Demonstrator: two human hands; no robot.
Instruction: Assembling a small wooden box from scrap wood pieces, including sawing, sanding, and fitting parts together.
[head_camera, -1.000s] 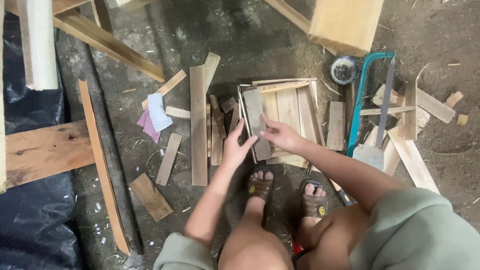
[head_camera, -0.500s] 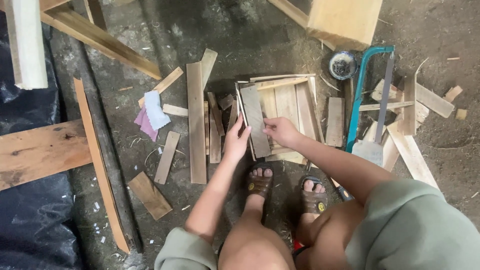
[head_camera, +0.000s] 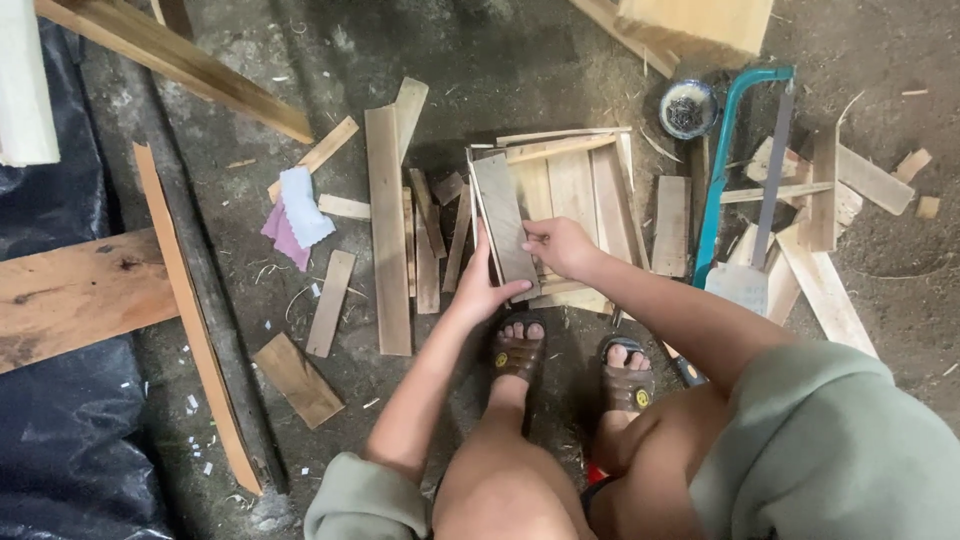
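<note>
While both hands' grip clamps it, grey slat (head_camera: 505, 220) tilts between left hand (head_camera: 480, 290) and right hand (head_camera: 560, 245).

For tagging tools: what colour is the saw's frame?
Teal blue saw frame, seen in the head view, right of the hands.

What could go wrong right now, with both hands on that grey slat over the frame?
1. The left hand and right hand grip the grey slat bare, so its rough edges may leave splinters.
2. The feet, in open sandals, sit among loose wood scraps; a dropped slat could hit the toes.
3. The saw lies close beside the right arm and could be bumped.
</note>
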